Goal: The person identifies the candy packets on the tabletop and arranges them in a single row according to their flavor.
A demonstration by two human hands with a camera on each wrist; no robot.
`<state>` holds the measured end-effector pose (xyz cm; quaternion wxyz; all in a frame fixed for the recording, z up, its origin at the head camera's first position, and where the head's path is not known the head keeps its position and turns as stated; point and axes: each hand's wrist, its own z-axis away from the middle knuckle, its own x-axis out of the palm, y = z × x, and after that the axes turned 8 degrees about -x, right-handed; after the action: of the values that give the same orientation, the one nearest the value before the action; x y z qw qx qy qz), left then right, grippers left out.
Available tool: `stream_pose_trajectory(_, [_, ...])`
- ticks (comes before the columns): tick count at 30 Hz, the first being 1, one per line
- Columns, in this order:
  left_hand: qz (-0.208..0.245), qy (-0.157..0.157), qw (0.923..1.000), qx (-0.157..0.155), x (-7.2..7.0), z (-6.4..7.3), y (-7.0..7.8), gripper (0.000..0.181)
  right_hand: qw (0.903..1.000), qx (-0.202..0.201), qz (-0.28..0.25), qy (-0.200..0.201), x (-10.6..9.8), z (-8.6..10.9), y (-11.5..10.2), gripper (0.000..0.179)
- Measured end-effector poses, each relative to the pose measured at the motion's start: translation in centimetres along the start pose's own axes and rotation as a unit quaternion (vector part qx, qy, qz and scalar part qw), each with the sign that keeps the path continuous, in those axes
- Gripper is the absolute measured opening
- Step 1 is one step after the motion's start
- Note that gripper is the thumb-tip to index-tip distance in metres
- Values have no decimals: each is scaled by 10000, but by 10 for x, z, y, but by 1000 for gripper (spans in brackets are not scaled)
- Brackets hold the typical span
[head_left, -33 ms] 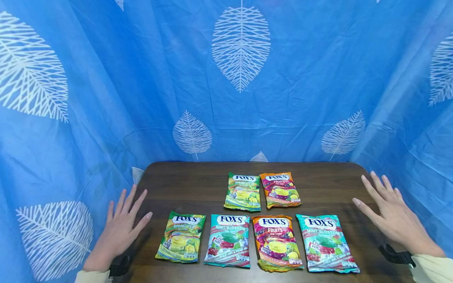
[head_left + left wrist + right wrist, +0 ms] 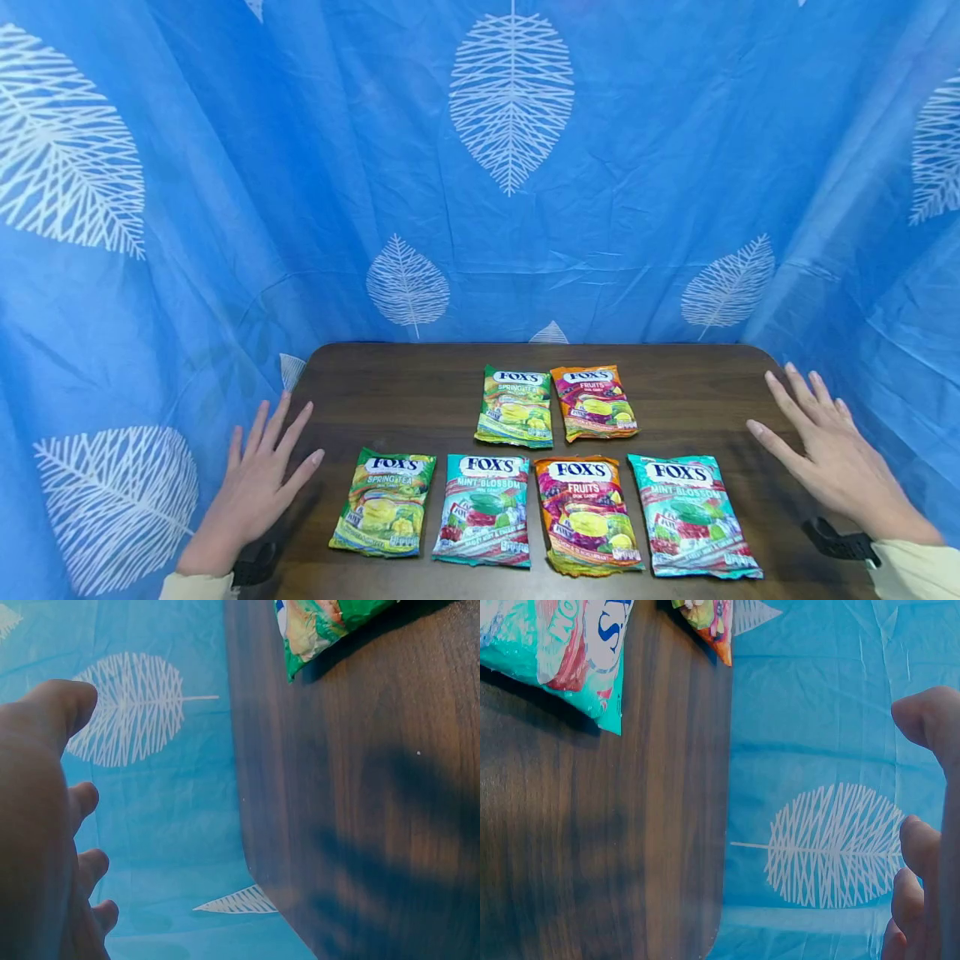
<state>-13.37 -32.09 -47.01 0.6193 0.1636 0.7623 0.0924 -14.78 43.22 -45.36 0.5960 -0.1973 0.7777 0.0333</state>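
Note:
My left hand [image 2: 253, 487] hovers at the left side of the table with fingers spread, holding nothing. Nearest to it lies a green Spring Tea candy bag [image 2: 385, 504]. On the right side my right hand [image 2: 840, 458] is likewise spread and holds nothing, beside a teal Mint Blossom candy bag [image 2: 693, 517]. Between these two lie another Mint Blossom bag [image 2: 482, 512] and an orange and purple Fruits bag [image 2: 588, 517]. Behind this front row are a second Spring Tea bag [image 2: 514, 407] and a smaller-looking Fruits bag [image 2: 595, 402], side by side.
The dark wooden table [image 2: 390, 396] has rounded far corners. A blue curtain [image 2: 615, 208] with white leaf prints hangs behind it and along both sides. Dark bands [image 2: 840, 542] sit on both wrists, below light sleeves [image 2: 907, 571]. Hand shadows fall on the wood in the wrist views.

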Motion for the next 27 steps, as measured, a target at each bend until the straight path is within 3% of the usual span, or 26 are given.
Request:
stream_pose_trajectory(8, [41,-21,10000,15,1,0,5,79,9998,-169,-91,-24,-3,-2,-14,93])
stream_pose_trajectory(14, [415,-181,9990,-59,-1,-1,16,83,9990,-219,-375,-110,-2,0,-31,93])
stream_pose_trajectory(27, [889,-381,9953,60,-5,0,46,78,9946,-116,-682,-779,-5,-8,-84,91])
